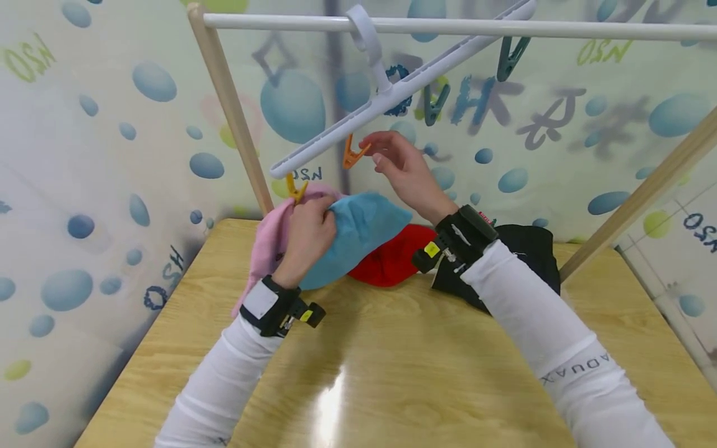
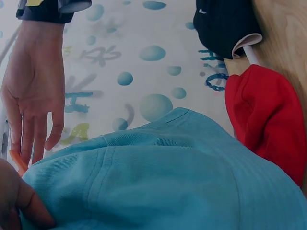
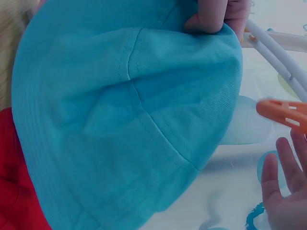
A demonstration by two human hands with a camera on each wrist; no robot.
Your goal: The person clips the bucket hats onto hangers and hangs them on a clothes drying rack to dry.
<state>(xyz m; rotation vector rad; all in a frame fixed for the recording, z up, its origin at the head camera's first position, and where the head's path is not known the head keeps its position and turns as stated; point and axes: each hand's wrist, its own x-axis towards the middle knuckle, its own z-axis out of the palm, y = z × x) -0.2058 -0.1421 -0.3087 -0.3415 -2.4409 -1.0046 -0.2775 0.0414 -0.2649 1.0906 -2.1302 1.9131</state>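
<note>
My left hand point(image 1: 309, 233) grips the crown edge of a light blue bucket hat point(image 1: 364, 225), which fills much of both wrist views. Behind that hand hangs a pink hat point(image 1: 270, 231), with a yellow clip point(image 1: 295, 188) at its top. My right hand point(image 1: 406, 171) is raised under the white hanger point(image 1: 392, 93), its fingers fairly straight beside an orange clip point(image 1: 352, 154). In the right wrist view the orange clip point(image 3: 283, 114) sits just above the fingertips point(image 3: 285, 149); whether they touch is unclear.
The hanger hooks over a white rail point(image 1: 291, 22) on wooden posts point(image 1: 229, 106). Two green clips point(image 1: 435, 104) hang from its right half. A red hat point(image 1: 389, 258) and a black hat point(image 1: 518, 249) lie at the back of the wooden table point(image 1: 426, 354).
</note>
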